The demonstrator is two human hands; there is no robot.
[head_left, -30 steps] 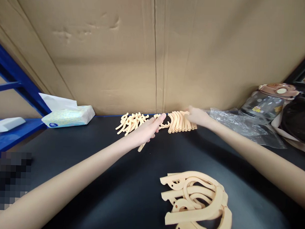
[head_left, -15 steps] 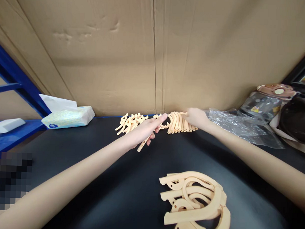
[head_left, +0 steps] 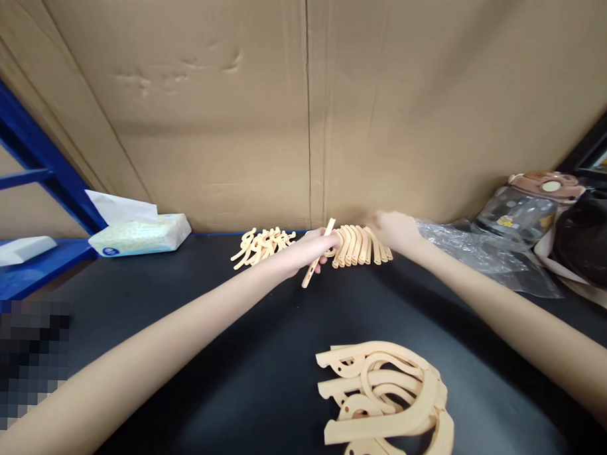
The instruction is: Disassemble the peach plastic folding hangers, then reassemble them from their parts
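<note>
My left hand (head_left: 310, 244) is closed around a slim beige hanger arm (head_left: 310, 273) with slots along it, tilted with its upper end away from me. Just right of it, a row of curved beige hanger arms (head_left: 351, 246) lies side by side along the back of the black table. Above the right end of that row is my right hand (head_left: 399, 231); its fingers are smeared by motion, so what they hold, if anything, is hidden. Left of my left hand lies a pile of small beige hanger hooks (head_left: 263, 245).
Several folded beige hangers (head_left: 391, 426) are stacked close to me on the black table (head_left: 219, 357). A tissue pack (head_left: 144, 235) stands at the back left. Clear plastic bags (head_left: 462, 249), a clear bottle (head_left: 528, 205) and a dark bag (head_left: 592, 231) sit at the right. Cardboard (head_left: 213, 105) walls the back.
My left hand has moved right with the hanger arm, which now shows more upright beside the row. My right hand has shifted slightly right, and a gap shows near the row's right end.
</note>
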